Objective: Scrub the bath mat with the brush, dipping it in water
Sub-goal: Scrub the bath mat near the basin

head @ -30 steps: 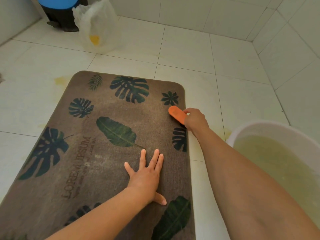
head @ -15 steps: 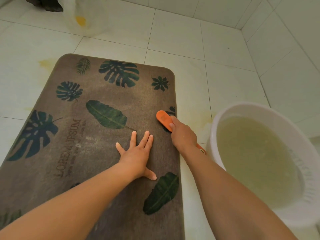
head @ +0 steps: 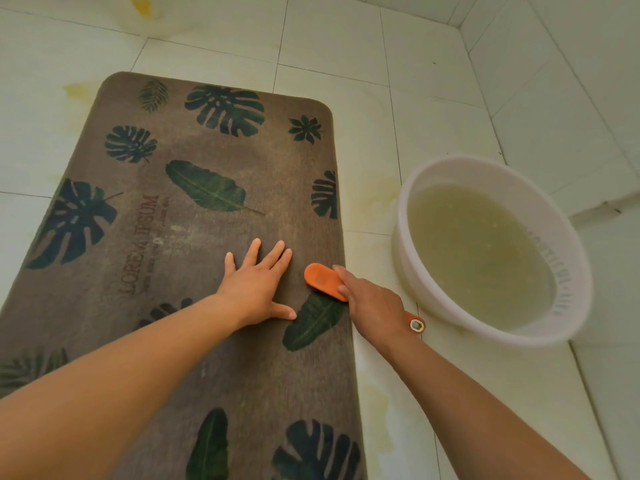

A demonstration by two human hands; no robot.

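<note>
A brown bath mat (head: 194,237) printed with dark green leaves lies flat on the white tiled floor. My left hand (head: 256,285) presses flat on it, fingers spread, near the mat's right side. Just to its right, my right hand (head: 374,306) grips an orange brush (head: 323,280) whose head rests on the mat by the right edge; the handle's end pokes out behind the hand. A white basin (head: 568,258) of cloudy yellowish water stands on the floor to the right of the mat.
White wall tiles rise behind and to the right of the basin. Yellowish wet stains (head: 377,209) mark the floor between mat and basin. The bottom of a white plastic bag (head: 145,8) shows at the top edge.
My right hand has drawn the brush toward me along the mat's right edge, from the far corner to beside my left hand. The view has tilted down and the basin shows fully.
</note>
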